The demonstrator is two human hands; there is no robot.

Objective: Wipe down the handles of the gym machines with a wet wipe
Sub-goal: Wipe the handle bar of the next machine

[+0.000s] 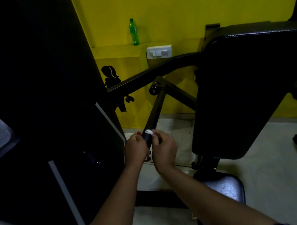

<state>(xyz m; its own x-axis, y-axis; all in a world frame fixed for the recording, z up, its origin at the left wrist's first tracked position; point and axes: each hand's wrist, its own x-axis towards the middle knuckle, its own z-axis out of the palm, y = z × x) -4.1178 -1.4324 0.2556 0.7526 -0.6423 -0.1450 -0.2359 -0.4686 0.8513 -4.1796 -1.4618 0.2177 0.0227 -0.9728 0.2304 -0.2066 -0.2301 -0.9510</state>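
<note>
Grips the lower end of the black handle (147,141) with the left hand (135,150), fingers curled round it, red-nailed thumb on top; pinches the white wet wipe (149,131) against the same handle with the right hand (163,148), fingers bent close around it, too blurred to tell the exact hold; finds the handle at the bottom of a slanting black bar (156,111), between the dark machine column (34,90) and the padded backrest (246,88), above the seat (224,187).

Looks like the wiping of this handle in mid-course, with the wipe near its upper end and most of the grip yet to cover.

To do it well: wrap the wipe fully round the grip rather than dabbing one face; steady the bar with the left hand to stop any swing on the pivot (154,89); draw the wipe down the whole length, twisting to reach the underside; shift the left hand to uncover the part beneath it; refold to a clean, damp face before moving to another handle.
</note>
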